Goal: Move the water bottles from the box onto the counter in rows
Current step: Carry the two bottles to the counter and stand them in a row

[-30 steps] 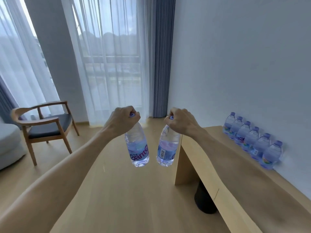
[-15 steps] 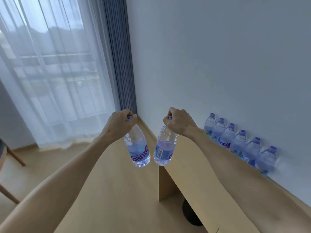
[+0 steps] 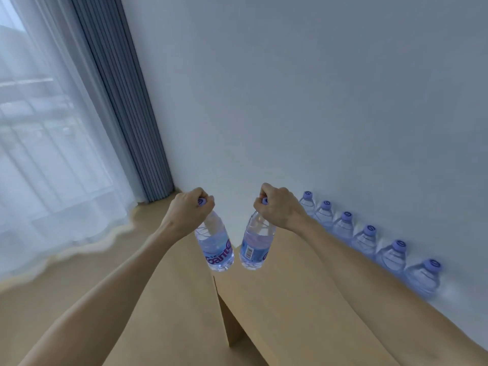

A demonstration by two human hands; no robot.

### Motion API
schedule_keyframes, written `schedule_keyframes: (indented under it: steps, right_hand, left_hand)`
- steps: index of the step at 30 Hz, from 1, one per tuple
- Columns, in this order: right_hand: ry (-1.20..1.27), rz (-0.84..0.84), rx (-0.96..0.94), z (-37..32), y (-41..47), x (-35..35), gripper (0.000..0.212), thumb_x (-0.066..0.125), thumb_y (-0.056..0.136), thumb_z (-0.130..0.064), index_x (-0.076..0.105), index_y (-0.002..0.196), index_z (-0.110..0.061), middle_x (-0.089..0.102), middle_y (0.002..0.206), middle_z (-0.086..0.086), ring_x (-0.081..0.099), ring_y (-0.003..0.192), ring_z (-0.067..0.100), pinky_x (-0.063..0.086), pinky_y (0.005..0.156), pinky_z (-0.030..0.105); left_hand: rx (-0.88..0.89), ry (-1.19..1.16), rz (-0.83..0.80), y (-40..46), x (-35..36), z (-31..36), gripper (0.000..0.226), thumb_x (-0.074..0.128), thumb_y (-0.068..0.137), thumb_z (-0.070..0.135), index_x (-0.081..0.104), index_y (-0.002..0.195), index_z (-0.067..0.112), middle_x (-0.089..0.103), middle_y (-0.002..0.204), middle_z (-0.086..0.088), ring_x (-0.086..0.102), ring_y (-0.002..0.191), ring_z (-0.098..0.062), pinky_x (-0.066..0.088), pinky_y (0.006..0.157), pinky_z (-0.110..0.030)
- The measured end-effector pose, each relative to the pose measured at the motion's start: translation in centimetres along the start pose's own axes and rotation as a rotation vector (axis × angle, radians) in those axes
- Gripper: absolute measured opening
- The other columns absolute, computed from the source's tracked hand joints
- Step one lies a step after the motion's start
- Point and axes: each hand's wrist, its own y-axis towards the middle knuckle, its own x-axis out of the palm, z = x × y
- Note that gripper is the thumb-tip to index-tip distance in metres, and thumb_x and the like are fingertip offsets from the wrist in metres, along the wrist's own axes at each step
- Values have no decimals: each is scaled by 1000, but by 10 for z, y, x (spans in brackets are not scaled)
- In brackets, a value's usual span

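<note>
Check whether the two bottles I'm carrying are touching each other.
Apart. The head view shows a strip of tan counter between the left hand's bottle and the right hand's bottle, narrowest near their lower ends.

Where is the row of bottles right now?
In the head view, the row of bottles stands on the counter against the wall, right of the right hand.

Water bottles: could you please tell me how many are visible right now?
8. Six stand in a row on the counter along the wall; one hangs from the left hand, one from the right hand.
</note>
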Motion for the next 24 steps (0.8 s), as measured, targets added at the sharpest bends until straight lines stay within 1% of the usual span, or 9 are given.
schedule_keyframes:
  steps: [3, 7, 10, 12, 14, 16, 17, 20, 24]
  right_hand:
    - [-1, 21, 87, 37, 14, 5, 18, 50, 89, -25, 42, 74, -19, 51, 58, -2, 47, 56, 20, 35, 52, 31]
    - [-4, 63, 237, 84, 29, 13, 19, 50, 90, -24, 41, 74, -18, 48, 58, -4, 42, 52, 13, 34, 51, 31]
    - [-15, 65, 322, 110, 32, 14, 21, 49, 90, -24, 38, 72, -24, 48, 59, -5, 44, 54, 13, 38, 54, 33]
    - [-40, 95, 403, 124, 33, 16, 25, 49, 89, -24, 35, 69, -28, 44, 56, -8, 39, 51, 9, 33, 51, 28]
    - [-71, 125, 502, 137, 29, 18, 22, 49, 90, -23, 37, 72, -25, 47, 57, -5, 41, 52, 11, 32, 50, 30]
    - [-98, 158, 574, 146, 25, 19, 18, 50, 92, -22, 41, 77, -18, 51, 59, 0, 47, 55, 17, 37, 52, 37]
    - [-105, 176, 599, 149, 22, 19, 17, 50, 93, -22, 43, 80, -16, 50, 57, 0, 48, 54, 17, 38, 52, 37]
    - [-133, 224, 670, 155, 12, 21, 19, 50, 95, -25, 43, 79, -17, 45, 52, -5, 45, 50, 14, 31, 47, 28]
    - [-168, 250, 713, 163, 5, 26, 24, 50, 97, -33, 41, 80, -18, 44, 53, -5, 45, 51, 15, 34, 49, 31]
  left_hand:
    - [11, -69, -109, 39, 41, -2, 25, 54, 91, 28, 52, 67, 20, 63, 67, 6, 58, 63, -18, 43, 56, -30]
    - [90, -135, -257, 94, 101, -4, 23, 53, 91, 29, 55, 72, 16, 63, 67, 5, 56, 62, -16, 42, 55, -28]
    - [163, -196, -348, 126, 141, -1, 23, 53, 92, 28, 54, 73, 14, 62, 65, 3, 52, 58, -14, 41, 55, -27]
    - [222, -228, -433, 149, 169, -3, 24, 53, 92, 29, 53, 74, 14, 62, 66, 1, 50, 57, -13, 40, 54, -25]
    - [271, -248, -515, 168, 194, -3, 24, 54, 93, 31, 52, 75, 13, 63, 68, -2, 49, 57, -14, 39, 54, -26]
    - [326, -254, -568, 182, 216, 4, 23, 54, 92, 31, 52, 75, 15, 62, 67, -2, 49, 56, -15, 38, 53, -25]
    - [353, -254, -589, 188, 226, 7, 23, 55, 92, 30, 52, 75, 16, 61, 66, -1, 49, 56, -15, 37, 52, -24]
    - [407, -255, -646, 195, 253, 18, 22, 57, 91, 28, 51, 74, 16, 58, 61, 1, 46, 53, -15, 35, 50, -22]
    - [459, -271, -712, 194, 282, 31, 26, 59, 91, 29, 49, 73, 13, 55, 59, -3, 41, 52, -15, 33, 50, -24]
